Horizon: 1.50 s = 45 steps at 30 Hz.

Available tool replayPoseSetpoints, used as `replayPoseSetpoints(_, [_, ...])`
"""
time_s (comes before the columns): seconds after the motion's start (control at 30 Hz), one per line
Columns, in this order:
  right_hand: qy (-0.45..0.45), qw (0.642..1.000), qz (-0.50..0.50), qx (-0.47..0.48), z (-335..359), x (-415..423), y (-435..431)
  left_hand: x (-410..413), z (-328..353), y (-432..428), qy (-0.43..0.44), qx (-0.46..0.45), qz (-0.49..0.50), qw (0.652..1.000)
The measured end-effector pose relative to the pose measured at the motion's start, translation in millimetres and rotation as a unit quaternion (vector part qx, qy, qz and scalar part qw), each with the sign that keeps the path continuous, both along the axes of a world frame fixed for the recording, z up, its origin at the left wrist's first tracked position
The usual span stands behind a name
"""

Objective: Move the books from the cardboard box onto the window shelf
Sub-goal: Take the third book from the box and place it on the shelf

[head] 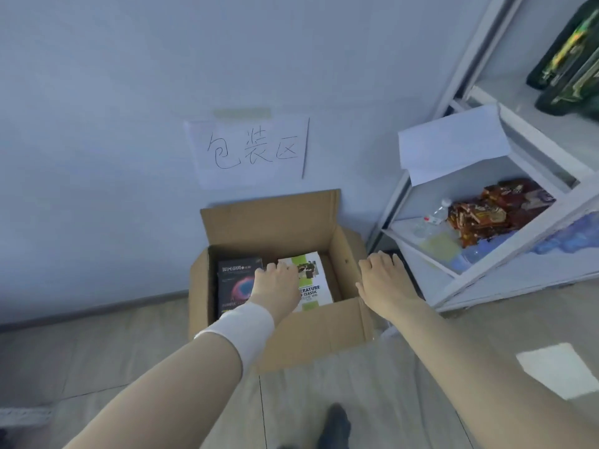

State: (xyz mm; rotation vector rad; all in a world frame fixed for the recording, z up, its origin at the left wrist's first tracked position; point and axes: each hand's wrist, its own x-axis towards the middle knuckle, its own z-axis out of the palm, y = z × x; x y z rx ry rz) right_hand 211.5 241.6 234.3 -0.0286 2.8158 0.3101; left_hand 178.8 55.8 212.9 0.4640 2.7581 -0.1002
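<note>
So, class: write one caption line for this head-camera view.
Left hand reaches onto two books in an open cardboard box; right hand rests at its edge.

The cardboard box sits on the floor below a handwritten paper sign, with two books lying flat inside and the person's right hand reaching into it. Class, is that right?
One slip: the head view shows the left hand in the cardboard box, over the books. The right hand is beside the box's right wall. The rest stands.
</note>
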Motion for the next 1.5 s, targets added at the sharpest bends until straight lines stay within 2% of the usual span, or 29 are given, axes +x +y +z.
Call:
replayPoseSetpoints(0.23, [-0.079, 0.995, 0.04, -0.043, -98, -108, 35, -87, -92, 47, -0.082, -0.013, 0.057, 0.995])
replayPoseSetpoints(0.43, [-0.165, 0.979, 0.018, -0.123, -183, -159, 42, -121, -177, 67, -0.223, 0.063, 0.189, 0.954])
replayPoseSetpoints(0.5, [-0.169, 0.966, -0.058, -0.185, -227, -183, 39, -137, -220, 66, -0.256, 0.114, 0.271, 0.921])
replayPoseSetpoints(0.57, [-0.191, 0.932, -0.174, -0.253, -284, -206, 36, -152, -272, 63, -0.282, 0.157, 0.363, 0.874])
replayPoseSetpoints(0.67, [-0.211, 0.874, -0.298, -0.322, -371, -233, 33, -172, -351, 57, -0.306, 0.209, 0.483, 0.793])
replayPoseSetpoints(0.73, [-0.223, 0.852, -0.339, -0.331, -417, -250, 35, -183, -392, 54, -0.313, 0.256, 0.553, 0.729])
replayPoseSetpoints(0.8, [-0.237, 0.832, -0.379, -0.329, -455, -267, 38, -191, -428, 50, -0.303, 0.29, 0.6, 0.681])
replayPoseSetpoints(0.97, [-0.233, 0.756, -0.469, -0.393, -501, -281, 50, -186, -467, 45, -0.328, 0.352, 0.64, 0.599])
replayPoseSetpoints(1.1, [-0.227, 0.72, -0.5, -0.425, -508, -289, 57, -181, -472, 43, -0.364, 0.349, 0.623, 0.597])
replayPoseSetpoints(1.3, [-0.216, 0.677, -0.536, -0.457, -511, -294, 57, -190, -471, 38, -0.405, 0.352, 0.619, 0.574])
replayPoseSetpoints(1.5, [-0.232, 0.645, -0.577, -0.444, -515, -297, 57, -196, -458, 37, -0.429, 0.359, 0.608, 0.563])
